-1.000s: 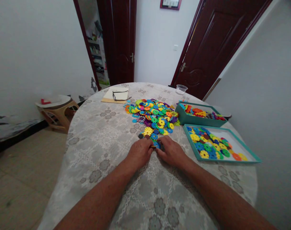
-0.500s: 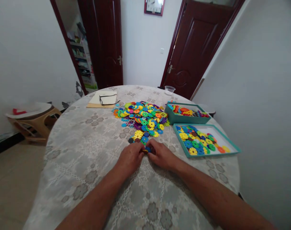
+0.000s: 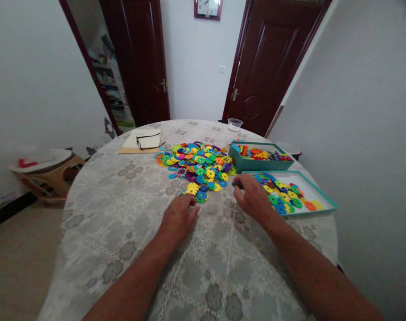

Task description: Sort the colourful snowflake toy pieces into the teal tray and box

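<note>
A heap of colourful notched plastic discs (image 3: 203, 167) lies on the table, in yellow, blue, green, orange and purple. My left hand (image 3: 178, 216) rests at the near edge of this heap, thumb and forefinger apart with nothing seen between them. Just beyond its fingertips lie a blue disc (image 3: 202, 195) and a yellow disc (image 3: 192, 188). Over the left edge of a shallow teal-rimmed tray (image 3: 314, 189), my right hand (image 3: 254, 198) pinches a dark disc (image 3: 238, 183), partly hidden by the fingers. More discs (image 3: 289, 195) are spread inside that tray.
Behind the tray stands a deeper teal box (image 3: 263, 166) filled with colourful pieces. Black-framed glasses (image 3: 149, 147) lie on a paper pad (image 3: 131, 145) at the back left. A clear plastic cup (image 3: 235, 124) sits near the far edge of the patterned tablecloth (image 3: 122, 214).
My hands were together over small discs before the heap; now they are apart. The right one has moved right to the tray with a dark disc, while the left has loosened its fingers.
</note>
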`<state>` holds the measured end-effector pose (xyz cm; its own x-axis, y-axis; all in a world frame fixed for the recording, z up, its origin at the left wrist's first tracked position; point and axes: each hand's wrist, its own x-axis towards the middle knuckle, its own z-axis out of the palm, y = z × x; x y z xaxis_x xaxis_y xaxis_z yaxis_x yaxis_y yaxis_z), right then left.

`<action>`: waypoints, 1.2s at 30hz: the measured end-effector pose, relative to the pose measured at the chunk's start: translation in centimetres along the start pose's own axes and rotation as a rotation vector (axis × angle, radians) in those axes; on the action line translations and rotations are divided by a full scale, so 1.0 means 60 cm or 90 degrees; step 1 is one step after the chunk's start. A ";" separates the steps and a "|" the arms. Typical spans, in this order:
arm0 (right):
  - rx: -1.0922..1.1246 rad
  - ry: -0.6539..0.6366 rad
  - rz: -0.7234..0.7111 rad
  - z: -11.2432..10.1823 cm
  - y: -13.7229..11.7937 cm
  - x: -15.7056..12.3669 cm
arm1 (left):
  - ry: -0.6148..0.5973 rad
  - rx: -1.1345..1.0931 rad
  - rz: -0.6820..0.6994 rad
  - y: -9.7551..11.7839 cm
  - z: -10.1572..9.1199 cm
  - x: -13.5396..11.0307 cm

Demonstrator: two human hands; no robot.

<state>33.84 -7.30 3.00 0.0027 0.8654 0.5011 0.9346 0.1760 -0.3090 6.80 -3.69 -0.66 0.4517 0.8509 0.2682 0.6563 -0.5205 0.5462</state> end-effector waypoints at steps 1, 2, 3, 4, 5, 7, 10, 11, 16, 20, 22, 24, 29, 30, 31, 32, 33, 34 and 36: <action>-0.076 0.038 0.030 -0.010 0.024 0.004 | 0.026 0.018 -0.002 -0.003 -0.004 0.001; -0.151 0.053 0.059 -0.018 0.048 0.007 | 0.047 0.036 -0.006 -0.008 -0.007 0.001; -0.217 0.066 0.090 -0.025 0.069 0.009 | 0.063 0.055 -0.012 -0.013 -0.010 0.002; -0.269 0.084 0.117 -0.030 0.086 0.011 | 0.072 0.075 -0.020 -0.018 -0.012 0.003; -0.303 0.102 0.131 -0.033 0.098 0.011 | 0.074 0.095 -0.028 -0.023 -0.013 0.004; -0.309 0.132 0.125 -0.029 0.101 0.009 | 0.058 0.135 -0.038 -0.032 -0.011 0.006; -0.193 0.105 0.021 0.001 0.062 0.001 | 0.008 0.182 -0.033 -0.039 -0.001 0.008; -0.142 0.076 -0.026 0.017 0.042 -0.004 | -0.006 0.192 -0.030 -0.039 0.003 0.009; -0.021 -0.104 -0.148 0.094 -0.038 -0.028 | -0.069 0.186 -0.002 -0.039 0.010 0.012; -0.008 -0.164 -0.137 0.119 -0.046 -0.034 | -0.136 0.145 0.097 -0.035 0.003 0.009; 0.002 -0.169 -0.131 0.117 -0.044 -0.034 | -0.160 0.125 0.146 -0.032 0.000 0.006; 0.017 -0.181 -0.133 0.110 -0.045 -0.034 | -0.169 0.108 0.181 -0.028 -0.002 0.004; 0.079 -0.209 -0.143 0.093 -0.043 -0.034 | -0.138 0.047 0.227 -0.024 0.002 0.006; 0.096 -0.208 -0.140 0.092 -0.041 -0.034 | -0.128 0.033 0.230 -0.024 0.004 0.008; 0.114 -0.208 -0.135 0.091 -0.038 -0.034 | -0.115 0.020 0.231 -0.025 0.006 0.009; 0.131 -0.209 -0.128 0.091 -0.034 -0.034 | -0.101 0.011 0.231 -0.026 0.009 0.010; 0.146 -0.212 -0.121 0.091 -0.031 -0.034 | -0.086 0.005 0.229 -0.027 0.012 0.011; 0.158 -0.216 -0.115 0.091 -0.028 -0.033 | -0.073 0.002 0.227 -0.027 0.015 0.011; 0.171 -0.224 -0.109 0.092 -0.023 -0.033 | -0.054 -0.002 0.221 -0.027 0.020 0.011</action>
<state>30.56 -6.67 -2.00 -0.3078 0.9115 0.2728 0.7861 0.4051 -0.4668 6.76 -2.36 -2.33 0.6967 0.6140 0.3709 0.4531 -0.7775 0.4361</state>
